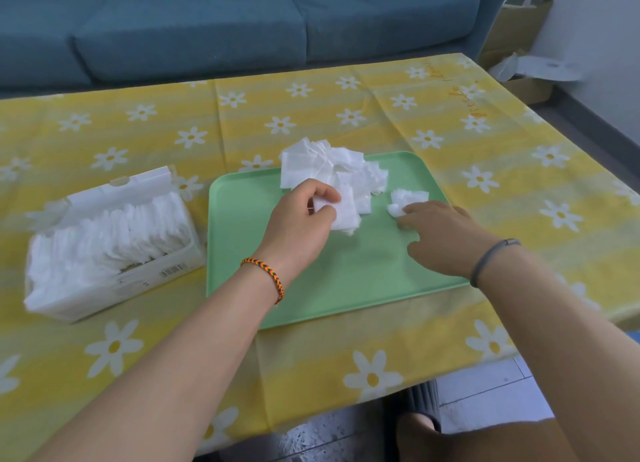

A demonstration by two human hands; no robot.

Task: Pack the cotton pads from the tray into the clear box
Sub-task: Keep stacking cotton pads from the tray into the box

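Hands at the cotton pads on the tray

Left hand (304,215) pinched a few cotton pads (341,212) at the near edge of the loose pile (329,167) on the green tray (311,288). Right hand (446,236) lay fingers-straight, touching a small clump (405,200) just beside the pile. Clear box (114,239), packed with pads, sat on the bench (485,149) left of the tray.

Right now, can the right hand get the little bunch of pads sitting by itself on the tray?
Probably yes. The right hand already has its fingertips at the little bunch of pads on the green tray, and nothing lies between them.
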